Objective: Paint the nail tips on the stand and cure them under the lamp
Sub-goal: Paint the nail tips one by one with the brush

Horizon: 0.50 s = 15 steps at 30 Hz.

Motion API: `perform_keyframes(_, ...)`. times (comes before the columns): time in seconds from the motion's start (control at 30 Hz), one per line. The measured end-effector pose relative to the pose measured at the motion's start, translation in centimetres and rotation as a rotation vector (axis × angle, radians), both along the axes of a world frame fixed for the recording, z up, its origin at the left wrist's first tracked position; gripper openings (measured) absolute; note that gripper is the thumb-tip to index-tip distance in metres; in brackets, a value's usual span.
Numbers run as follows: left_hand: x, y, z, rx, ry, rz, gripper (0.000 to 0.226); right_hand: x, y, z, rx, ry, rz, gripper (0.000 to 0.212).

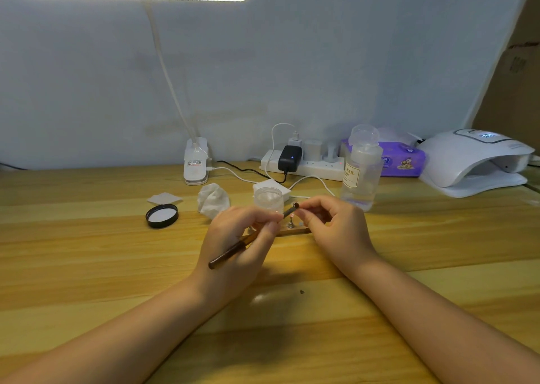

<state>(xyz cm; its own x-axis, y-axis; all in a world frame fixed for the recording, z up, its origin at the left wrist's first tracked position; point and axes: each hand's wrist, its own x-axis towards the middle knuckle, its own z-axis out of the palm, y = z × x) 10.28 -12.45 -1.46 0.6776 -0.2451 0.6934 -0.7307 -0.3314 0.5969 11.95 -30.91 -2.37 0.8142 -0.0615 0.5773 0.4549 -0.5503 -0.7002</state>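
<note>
The left hand (242, 237) pinches a brown brush (233, 249). The right hand (330, 223) pinches its tip, just above the stand (292, 231). Behind them sits a small clear jar (268, 198) with white stuff inside.

Brush: slim dark brown nail brush with a translucent amber handle (233, 249), tilted, tail end low and to the left, tip raised to the right, lying across the fingers.
Stand: narrow wooden strip stand with small metal pegs (292, 230), flat on the table, mostly hidden behind the hands.
Nail tip: too small to make out clearly.
Lamp: white domed curing lamp with a lit display (479, 161), at the table's far right, its opening facing left.
</note>
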Motion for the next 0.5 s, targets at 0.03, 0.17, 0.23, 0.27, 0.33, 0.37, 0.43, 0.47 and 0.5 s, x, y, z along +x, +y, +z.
perform_keyframes(0.03, 0.01, 0.07, -0.02, -0.008, 0.007, -0.012, 0.024, 0.01, 0.00, -0.01, 0.001, 0.000, 0.000, 0.013)
perform_keyframes(0.17, 0.01, 0.06, 0.03, -0.040, 0.024, 0.019, 0.020, 0.01, -0.01, -0.02, 0.004, -0.001, -0.001, 0.011)
perform_keyframes(0.23, 0.02, -0.05, 0.14, -0.049, 0.030, 0.034, 0.016, 0.01, -0.03, -0.02, -0.008, -0.002, -0.007, 0.011)
perform_keyframes(0.27, 0.05, -0.10, 0.15, -0.049, 0.042, 0.032, 0.016, 0.01, -0.04, -0.03, -0.011, -0.003, -0.010, 0.010)
perform_keyframes(0.33, 0.09, -0.13, 0.11, -0.042, 0.071, 0.021, 0.018, 0.03, -0.03, -0.03, -0.007, -0.002, -0.014, 0.010)
perform_keyframes(0.37, 0.10, -0.13, 0.06, -0.034, 0.071, 0.017, 0.019, 0.03, -0.01, -0.04, -0.003, -0.001, -0.016, 0.010)
perform_keyframes(0.43, 0.06, -0.10, -0.02, -0.013, 0.045, 0.006, 0.019, 0.06, 0.01, -0.02, 0.005, 0.001, -0.018, 0.011)
perform_keyframes(0.47, 0.03, -0.07, -0.04, -0.005, 0.034, 0.001, 0.020, 0.07, 0.01, -0.01, 0.005, 0.002, -0.018, 0.011)
perform_keyframes(0.5, 0.01, 0.00, -0.06, -0.003, 0.030, -0.002, 0.020, 0.06, 0.02, -0.01, 0.003, 0.003, -0.016, 0.011)
